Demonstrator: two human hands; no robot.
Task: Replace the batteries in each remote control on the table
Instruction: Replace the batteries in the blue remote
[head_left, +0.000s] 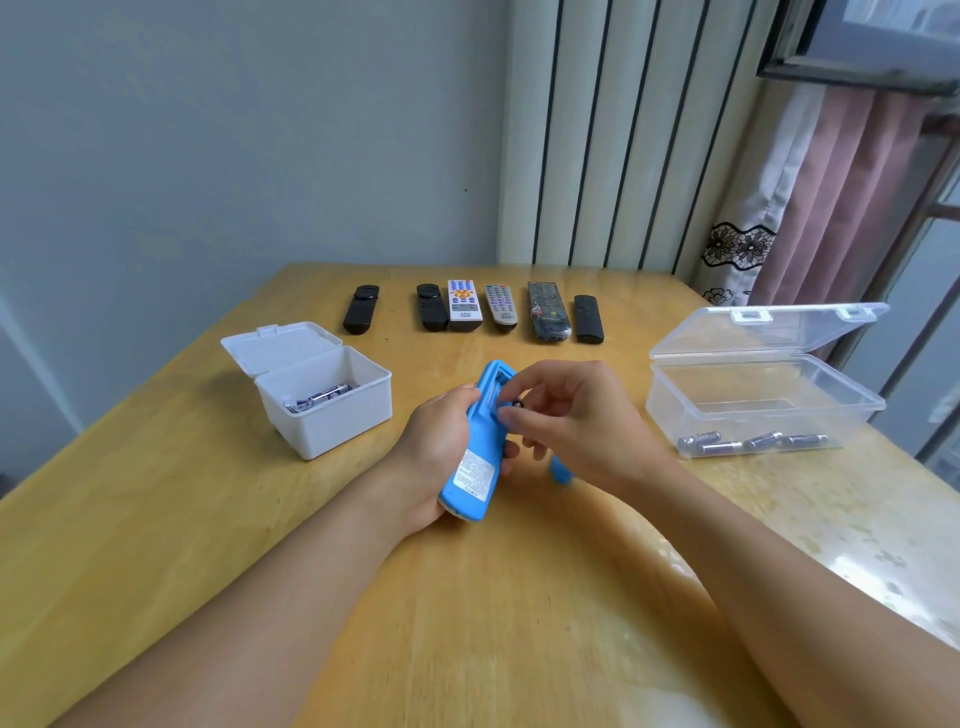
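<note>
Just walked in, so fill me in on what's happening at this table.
A person is changing remote batteries. The left hand holds a blue remote back-up with its battery bay open, while the right hand pinches a battery at that bay. A blue cover lies by the right hand. Six more remotes wait in a row behind. Batteries lie in the white box on the left and the clear box on the right.
</note>
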